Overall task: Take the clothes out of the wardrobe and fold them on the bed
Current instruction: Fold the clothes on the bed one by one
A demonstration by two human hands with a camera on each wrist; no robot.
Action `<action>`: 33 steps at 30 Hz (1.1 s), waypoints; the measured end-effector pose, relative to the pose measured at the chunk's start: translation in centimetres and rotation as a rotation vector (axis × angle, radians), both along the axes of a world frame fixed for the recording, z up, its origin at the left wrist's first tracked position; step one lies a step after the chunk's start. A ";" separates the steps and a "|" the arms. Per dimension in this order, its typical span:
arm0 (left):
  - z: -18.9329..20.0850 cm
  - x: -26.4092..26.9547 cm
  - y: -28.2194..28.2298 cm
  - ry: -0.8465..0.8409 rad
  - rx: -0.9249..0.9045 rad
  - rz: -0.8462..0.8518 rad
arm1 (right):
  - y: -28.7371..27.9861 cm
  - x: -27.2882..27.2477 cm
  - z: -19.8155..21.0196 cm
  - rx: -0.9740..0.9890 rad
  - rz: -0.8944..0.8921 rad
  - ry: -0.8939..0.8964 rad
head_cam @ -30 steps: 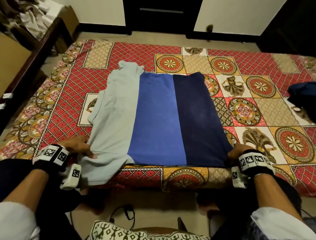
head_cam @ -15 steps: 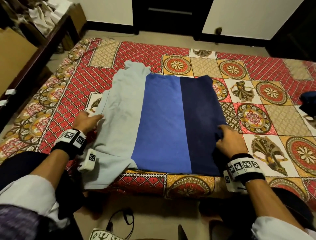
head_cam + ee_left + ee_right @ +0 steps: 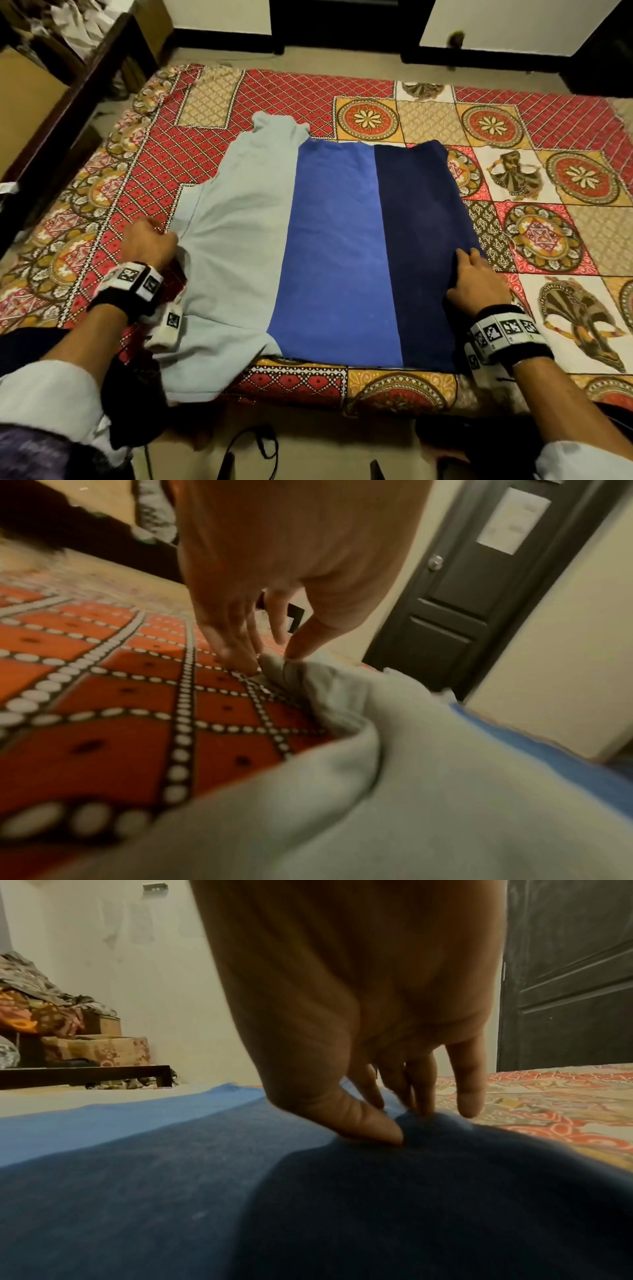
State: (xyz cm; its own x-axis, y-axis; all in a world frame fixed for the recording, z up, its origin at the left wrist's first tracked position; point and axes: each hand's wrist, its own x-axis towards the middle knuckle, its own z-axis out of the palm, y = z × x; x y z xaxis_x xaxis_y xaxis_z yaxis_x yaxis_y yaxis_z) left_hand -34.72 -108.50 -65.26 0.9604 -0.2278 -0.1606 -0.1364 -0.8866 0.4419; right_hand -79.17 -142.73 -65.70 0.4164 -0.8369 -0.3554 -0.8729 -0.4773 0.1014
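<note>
A shirt in three vertical bands, pale grey, blue and navy, lies flat on the patterned bedspread, its pale bottom corner hanging over the bed's near edge. My left hand sits at the pale left edge about halfway up. In the left wrist view my left hand pinches a fold of the pale cloth between thumb and fingers. My right hand is at the navy right edge, and in the right wrist view my right hand pinches the navy cloth.
A dark wooden bench piled with cloth and boxes runs along the bed's left side. A dark door stands beyond the bed's far end. A black cable lies on the floor by my feet.
Both hands have moved from the shirt's bottom corners up its side edges to about mid-height. My head has leaned in closer over the bed.
</note>
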 end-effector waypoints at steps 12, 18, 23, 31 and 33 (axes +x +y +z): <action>0.0 0.0 -3.6 -0.186 0.293 -0.723 | -4.5 2.4 1.4 -0.064 0.056 0.061; -0.9 2.2 -7.1 -0.066 0.364 -0.887 | -9.1 6.6 1.9 0.000 0.302 0.169; -0.3 5.2 -9.9 -0.033 0.354 -0.773 | -13.1 9.7 3.6 -0.015 0.262 0.234; -1.2 8.3 -18.3 -0.074 0.144 -0.579 | -18.5 13.6 1.2 -0.057 -0.030 -0.389; -1.5 9.5 -19.8 0.046 0.076 -0.456 | -20.5 14.5 0.7 -0.031 -0.197 -0.503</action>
State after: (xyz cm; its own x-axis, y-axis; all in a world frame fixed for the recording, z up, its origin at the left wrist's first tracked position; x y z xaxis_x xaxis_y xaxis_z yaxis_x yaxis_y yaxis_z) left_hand -25.24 -128.29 -66.80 0.7564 -0.6109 -0.2339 -0.5014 -0.7711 0.3924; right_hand -64.67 -163.20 -65.04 0.3630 -0.9231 -0.1266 -0.8898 -0.3031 -0.3412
